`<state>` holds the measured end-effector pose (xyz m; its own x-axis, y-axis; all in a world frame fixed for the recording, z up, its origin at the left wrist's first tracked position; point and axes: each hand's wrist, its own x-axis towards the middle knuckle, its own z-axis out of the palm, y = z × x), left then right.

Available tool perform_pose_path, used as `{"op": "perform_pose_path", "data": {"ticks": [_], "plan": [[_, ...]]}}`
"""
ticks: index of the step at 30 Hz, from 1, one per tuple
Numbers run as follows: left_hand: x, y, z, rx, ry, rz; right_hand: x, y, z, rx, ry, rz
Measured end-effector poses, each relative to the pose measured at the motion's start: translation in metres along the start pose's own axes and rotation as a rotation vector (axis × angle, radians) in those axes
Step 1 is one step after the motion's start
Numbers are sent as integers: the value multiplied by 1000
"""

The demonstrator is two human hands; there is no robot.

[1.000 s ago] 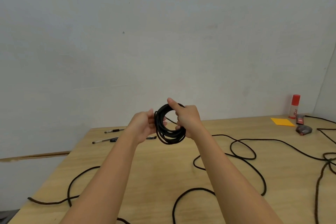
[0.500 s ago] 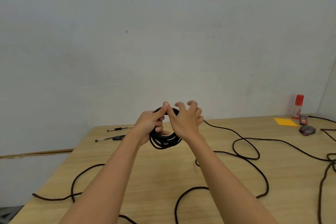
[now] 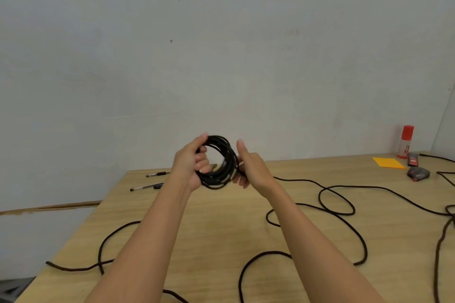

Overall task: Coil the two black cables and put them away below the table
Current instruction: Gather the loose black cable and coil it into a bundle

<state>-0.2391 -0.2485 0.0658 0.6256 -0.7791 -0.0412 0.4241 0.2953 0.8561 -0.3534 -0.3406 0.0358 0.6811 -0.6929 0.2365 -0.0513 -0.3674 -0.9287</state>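
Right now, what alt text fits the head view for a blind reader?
Two bare hands hold a coiled black cable above a wooden table: left hand gripping through the coil, right hand holding its right side. More loose black cable sprawls across the table, with pens and a glue stick near the wall.

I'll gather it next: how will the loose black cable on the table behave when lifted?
Likely floppy: the loose cable lies in slack curves on the table. Probably light, being thin. It may tangle where it crosses itself.
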Motion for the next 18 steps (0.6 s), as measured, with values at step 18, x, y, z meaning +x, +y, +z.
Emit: {"op": "perform_pose_path", "data": {"ticks": [18], "plan": [[-1, -19, -6, 893, 23, 355, -9, -45, 6, -563, -256, -368]]}}
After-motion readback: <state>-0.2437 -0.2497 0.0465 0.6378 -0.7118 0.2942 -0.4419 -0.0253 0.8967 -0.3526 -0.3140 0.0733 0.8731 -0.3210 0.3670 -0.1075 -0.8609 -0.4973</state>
